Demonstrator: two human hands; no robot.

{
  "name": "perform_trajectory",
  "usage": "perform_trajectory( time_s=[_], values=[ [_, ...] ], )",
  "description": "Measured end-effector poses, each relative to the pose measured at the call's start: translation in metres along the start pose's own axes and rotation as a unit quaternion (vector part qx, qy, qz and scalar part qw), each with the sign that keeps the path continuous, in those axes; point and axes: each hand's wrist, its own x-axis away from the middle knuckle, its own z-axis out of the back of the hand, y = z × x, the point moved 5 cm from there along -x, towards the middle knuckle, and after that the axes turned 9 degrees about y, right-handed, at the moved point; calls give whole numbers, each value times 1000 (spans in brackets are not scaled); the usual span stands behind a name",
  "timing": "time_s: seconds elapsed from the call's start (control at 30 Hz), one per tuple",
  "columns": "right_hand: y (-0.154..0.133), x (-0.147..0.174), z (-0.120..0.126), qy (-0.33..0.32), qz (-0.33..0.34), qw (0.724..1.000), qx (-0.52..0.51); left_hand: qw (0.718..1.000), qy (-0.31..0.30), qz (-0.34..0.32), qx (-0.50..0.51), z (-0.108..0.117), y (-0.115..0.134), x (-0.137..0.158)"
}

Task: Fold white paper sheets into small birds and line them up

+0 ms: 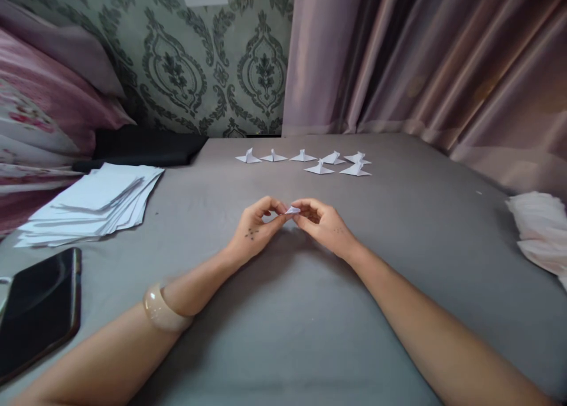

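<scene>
A small piece of folded white paper [292, 210] is pinched between my two hands, just above the middle of the grey-covered table [283, 335]. My left hand [258, 226] grips its left end between thumb and fingertips. From the other side, the thumb and fingers of my right hand [326, 226] close on its right end. The fingers hide most of the paper, so its full shape does not show. Beyond my hands stand several small folded paper figures [302, 156] with pointed sides and a raised middle, loosely set in two rows.
A stack of white paper sheets [95, 199] lies at the left, in front of a black folded item [146, 147]. Nearer to me is a black phone [42, 311]. Crumpled whitish material [540, 232] sits at the right edge. Curtains [398, 58] and a patterned wall [217, 64] border the back.
</scene>
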Motion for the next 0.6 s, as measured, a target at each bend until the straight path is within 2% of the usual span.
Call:
perform_trajectory(
  time_s=[0.07,0.2,0.33,0.47,0.6],
  values=[
    [-7,1,0,3,6,999,-43,999,28,-6,39,2,5,0],
    [-17,3,3,45,49,996,-53,988,51,46,136,2,5,0],
    [-27,6,5,78,92,992,-35,973,34,96,206,0,6,1],
    [-37,9,8,83,123,989,-14,971,-9,110,211,-4,8,3],
    [-31,9,6,93,104,990,-14,964,19,147,219,-3,2,3]
  ],
)
